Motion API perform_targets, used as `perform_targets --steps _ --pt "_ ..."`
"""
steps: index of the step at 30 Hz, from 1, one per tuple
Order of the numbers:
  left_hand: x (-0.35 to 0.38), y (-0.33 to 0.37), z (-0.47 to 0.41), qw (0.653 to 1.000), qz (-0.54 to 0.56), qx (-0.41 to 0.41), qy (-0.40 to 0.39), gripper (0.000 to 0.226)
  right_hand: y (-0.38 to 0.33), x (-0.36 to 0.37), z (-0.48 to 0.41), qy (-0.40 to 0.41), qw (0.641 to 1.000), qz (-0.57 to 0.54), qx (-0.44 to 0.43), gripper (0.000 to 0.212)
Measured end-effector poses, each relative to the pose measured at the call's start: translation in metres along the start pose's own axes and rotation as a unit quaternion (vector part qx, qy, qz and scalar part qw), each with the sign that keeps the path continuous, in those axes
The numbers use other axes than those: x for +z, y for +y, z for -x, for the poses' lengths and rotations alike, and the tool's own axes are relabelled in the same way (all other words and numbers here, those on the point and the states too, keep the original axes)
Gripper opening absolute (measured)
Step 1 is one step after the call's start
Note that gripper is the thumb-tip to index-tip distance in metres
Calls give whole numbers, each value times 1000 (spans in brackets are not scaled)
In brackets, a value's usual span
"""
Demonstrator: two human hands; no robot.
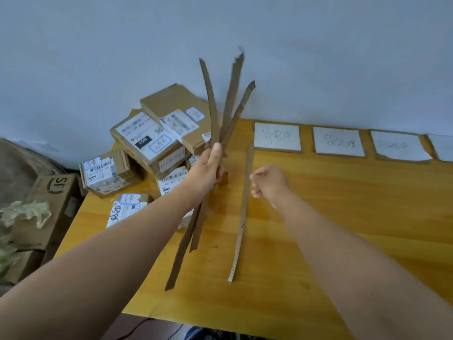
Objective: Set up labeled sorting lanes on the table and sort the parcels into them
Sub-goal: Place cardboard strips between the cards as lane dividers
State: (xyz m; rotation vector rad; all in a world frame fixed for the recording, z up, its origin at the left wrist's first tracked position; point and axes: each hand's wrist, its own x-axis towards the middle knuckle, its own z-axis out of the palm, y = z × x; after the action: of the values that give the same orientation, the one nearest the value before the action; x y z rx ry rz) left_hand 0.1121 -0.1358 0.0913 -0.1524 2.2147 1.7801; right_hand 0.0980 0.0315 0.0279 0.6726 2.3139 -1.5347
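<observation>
- Indoors, a person's left hand [212, 165] is closed in a fist around a fan of long, thin brown cardboard strips [213, 114], holding them above a yellow wooden table [343, 217].
- At least three strip ends splay upward against the pale blue wall [98, 57]; two ends hang down below the fist.
- One more brown cardboard strip [242, 217] lies flat on the tabletop, running from the near edge towards the wall, just beside the right hand.
- That right hand [268, 182] hovers over the table with fingers loosely curled, holding nothing.
- Four white paper label cards on torn cardboard backing sit in a row along the far edge; the first label card [277, 136] meets the lying strip's far end. Their handwriting is too faint to read.
- At the table's left end, a heap of brown cardboard parcels [157, 143] with white shipping labels is piled against the wall, at least six visible.
- Beside the table, lower left, stands a brown carton [54, 192].
</observation>
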Motion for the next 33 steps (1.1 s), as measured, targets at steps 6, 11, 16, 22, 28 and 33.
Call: perform_targets --steps 6,11,16,22,28,33 --pt "3 43 -2 998 66 1 1 26 -57 -43 41 1 996 -30 -90 10" --pt "15 78 -4 994 95 35 -40 18 -86 -71 65 20 989 -74 -129 13" --pt "40 87 -3 991 108 55 -53 12 -84 -91 83 11 981 -132 -144 22" --pt "81 100 11 979 184 25 -79 16 -67 -114 95 -17 977 -110 -182 20" --pt "117 107 15 979 197 -33 -47 19 -57 -132 90 2 973 42 -225 28" --pt "137 104 22 964 243 -71 -80 17 -49 -147 86 -25 978 34 -202 32"
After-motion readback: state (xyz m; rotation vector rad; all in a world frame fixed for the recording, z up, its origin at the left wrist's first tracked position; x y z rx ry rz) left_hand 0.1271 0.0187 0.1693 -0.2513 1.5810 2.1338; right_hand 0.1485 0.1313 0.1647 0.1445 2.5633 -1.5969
